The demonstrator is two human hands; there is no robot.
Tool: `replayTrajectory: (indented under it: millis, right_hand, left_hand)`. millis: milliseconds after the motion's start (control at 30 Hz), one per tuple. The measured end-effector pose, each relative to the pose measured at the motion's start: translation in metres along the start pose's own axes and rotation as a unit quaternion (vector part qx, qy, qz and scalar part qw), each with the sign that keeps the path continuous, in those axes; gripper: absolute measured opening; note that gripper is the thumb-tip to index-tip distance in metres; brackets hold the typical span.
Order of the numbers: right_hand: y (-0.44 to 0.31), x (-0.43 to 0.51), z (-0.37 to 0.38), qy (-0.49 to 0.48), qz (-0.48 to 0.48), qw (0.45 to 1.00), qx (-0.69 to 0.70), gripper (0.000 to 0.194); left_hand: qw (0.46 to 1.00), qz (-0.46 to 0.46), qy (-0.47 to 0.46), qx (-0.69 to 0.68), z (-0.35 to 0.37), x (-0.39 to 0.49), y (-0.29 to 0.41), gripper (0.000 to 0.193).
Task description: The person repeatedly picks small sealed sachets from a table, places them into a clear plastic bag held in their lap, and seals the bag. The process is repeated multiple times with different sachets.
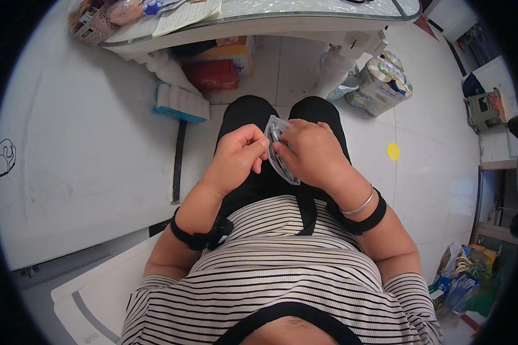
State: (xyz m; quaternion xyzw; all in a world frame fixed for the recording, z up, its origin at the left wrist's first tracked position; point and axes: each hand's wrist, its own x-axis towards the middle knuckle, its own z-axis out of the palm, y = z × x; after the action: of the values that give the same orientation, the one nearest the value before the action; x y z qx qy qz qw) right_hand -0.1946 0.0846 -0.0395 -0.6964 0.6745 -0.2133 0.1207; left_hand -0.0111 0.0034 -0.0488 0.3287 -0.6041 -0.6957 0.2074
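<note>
Above my lap, a small clear plastic bag (pixel 274 123) with dark, thin contents is held between my two hands. My left hand (pixel 233 160) pinches the bag's left edge, thumb against curled index finger. Across the bag's right side lies my right hand (pixel 313 151), gripping it with the thumb on the near face and the other fingers partly hidden. What exactly is inside the bag is too small to tell. Black trousers (pixel 249 114) on my knees are directly beneath.
Ahead stands a white table (pixel 259 31) with papers (pixel 187 17) and a pink basket (pixel 96 26). Beneath it are a tissue pack (pixel 182 102) and a red package (pixel 211 75). Wrapped cans (pixel 382 84) stand right, near a yellow disc (pixel 393 152). A white panel (pixel 90 142) is at left.
</note>
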Motion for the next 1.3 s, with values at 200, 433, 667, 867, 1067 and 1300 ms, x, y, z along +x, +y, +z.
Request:
replayTrajectory:
  millis: [200, 433, 667, 867, 1067, 1300]
  right_hand:
    - [0.0, 0.004, 0.009, 0.0, 0.004, 0.999, -0.042, 0.024]
    - [-0.001, 0.003, 0.005, -0.022, 0.023, 0.999, -0.026, 0.027]
    - [0.004, 0.003, 0.007, 0.016, -0.008, 0.998, -0.055, 0.025]
    - [0.005, 0.003, 0.01, 0.01, -0.009, 0.999, -0.041, 0.019]
    - [0.005, 0.005, 0.014, 0.044, -0.013, 0.999, -0.013, 0.019]
    - [0.003, 0.005, 0.001, -0.028, 0.014, 0.999, -0.002, 0.022]
  left_hand:
    - [1.0, 0.004, -0.01, 0.008, 0.004, -0.001, 0.001, 0.015]
    - [1.0, 0.012, 0.0, -0.001, 0.004, 0.0, -0.001, 0.015]
    - [0.999, 0.008, 0.032, -0.019, 0.004, 0.001, -0.001, 0.015]
    - [1.0, 0.003, 0.02, -0.009, 0.004, 0.002, -0.001, 0.016]
    - [1.0, 0.006, 0.013, -0.014, 0.006, 0.003, -0.003, 0.015]
    - [0.998, 0.008, 0.04, -0.037, 0.005, 0.004, -0.004, 0.014]
